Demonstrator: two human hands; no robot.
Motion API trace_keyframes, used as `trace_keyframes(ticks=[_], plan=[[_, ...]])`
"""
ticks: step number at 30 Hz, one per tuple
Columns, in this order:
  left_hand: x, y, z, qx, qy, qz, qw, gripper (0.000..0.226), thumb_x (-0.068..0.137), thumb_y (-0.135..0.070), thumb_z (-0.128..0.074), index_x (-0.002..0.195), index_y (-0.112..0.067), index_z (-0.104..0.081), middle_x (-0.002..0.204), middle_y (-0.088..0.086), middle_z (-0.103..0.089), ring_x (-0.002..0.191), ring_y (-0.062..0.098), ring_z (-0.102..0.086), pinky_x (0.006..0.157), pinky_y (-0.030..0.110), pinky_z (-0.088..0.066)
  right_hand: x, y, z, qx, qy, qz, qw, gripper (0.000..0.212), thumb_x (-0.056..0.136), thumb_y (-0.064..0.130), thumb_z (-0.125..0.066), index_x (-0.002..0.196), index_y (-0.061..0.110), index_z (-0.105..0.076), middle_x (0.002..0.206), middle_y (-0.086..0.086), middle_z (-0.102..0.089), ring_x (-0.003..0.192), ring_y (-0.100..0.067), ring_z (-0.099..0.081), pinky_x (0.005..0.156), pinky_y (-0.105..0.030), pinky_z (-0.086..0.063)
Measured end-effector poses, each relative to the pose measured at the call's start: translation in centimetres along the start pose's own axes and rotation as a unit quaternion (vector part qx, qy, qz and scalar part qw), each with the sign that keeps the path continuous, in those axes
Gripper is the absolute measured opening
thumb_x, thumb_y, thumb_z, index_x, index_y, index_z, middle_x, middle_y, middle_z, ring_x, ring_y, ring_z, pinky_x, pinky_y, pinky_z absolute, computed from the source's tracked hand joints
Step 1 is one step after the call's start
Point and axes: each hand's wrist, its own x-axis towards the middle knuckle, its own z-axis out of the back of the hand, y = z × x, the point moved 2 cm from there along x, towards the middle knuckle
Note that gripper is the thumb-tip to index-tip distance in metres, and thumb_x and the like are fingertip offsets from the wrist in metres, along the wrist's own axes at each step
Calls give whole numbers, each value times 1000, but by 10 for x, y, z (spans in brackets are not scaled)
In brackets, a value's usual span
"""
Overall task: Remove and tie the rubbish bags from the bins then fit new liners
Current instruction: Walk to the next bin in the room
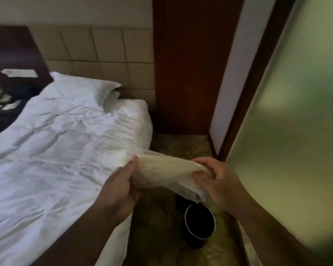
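Observation:
A thin, translucent white bin liner (161, 172) is stretched between my two hands at waist height. My left hand (121, 187) pinches its left edge with the thumb on top. My right hand (217, 177) grips the other end with curled fingers, and a loose tail of the liner hangs down from it. Directly below on the floor stands a small round dark bin (200, 226) with a pale rim; its inside looks dark and bare.
A bed with a rumpled white duvet (56, 146) and a pillow fills the left side. A frosted glass door (296, 121) in a dark wood frame stands on the right. A wooden panel (190, 64) closes the far end of the narrow patterned carpet strip.

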Motion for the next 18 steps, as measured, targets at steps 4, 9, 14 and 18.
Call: trace_keyframes(ticks=[4,9,14,18], plan=[[33,-30,22,-10,-39,-56,998,24,98,-25,-56,107,-7,-70,94,5,-76,87,14,-73,69,31,-58,64,1,-17,14,40,11,999,21,94,30,-65,112,39,-63,102,17,-67,89,1,-65,69,-19,-57],[101,-51,32,-1,-67,-82,994,25,95,-26,-59,91,-6,-74,85,6,-75,75,14,-72,59,22,-56,143,0,-32,33,54,12,998,12,96,28,-64,105,36,-66,92,13,-70,82,-4,-68,66,-20,-56],[198,-76,15,7,-33,-34,999,38,89,-26,-66,110,4,-67,102,11,-75,91,21,-73,68,28,-59,223,-13,-29,33,-4,-27,999,13,97,26,-62,104,34,-68,89,15,-72,80,-7,-69,70,-26,-57],[275,-105,-6,21,18,-2,1000,36,88,-24,-65,108,6,-66,98,11,-76,90,20,-74,68,29,-61,276,-17,-25,40,-53,-60,996,14,98,28,-60,105,37,-67,91,12,-72,80,-8,-70,68,-27,-59]])
